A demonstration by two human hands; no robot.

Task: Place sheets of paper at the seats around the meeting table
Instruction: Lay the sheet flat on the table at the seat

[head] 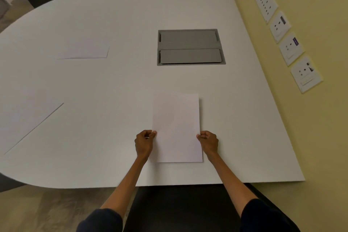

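Note:
A white sheet of paper [176,126] lies lengthwise on the white meeting table [113,84], close to the near edge. My left hand [144,143] pinches its left edge and my right hand [208,142] pinches its right edge, both about two thirds of the way down the sheet. Two more white sheets rest on the table: one [83,50] at the far left, another [24,124] at the near left, partly cut off by the frame.
A grey recessed cable box [190,47] with two closed lids sits in the table beyond the sheet. A yellow wall [310,128] with several socket plates [290,49] runs along the table's right side. A dark chair [180,207] stands below the near edge.

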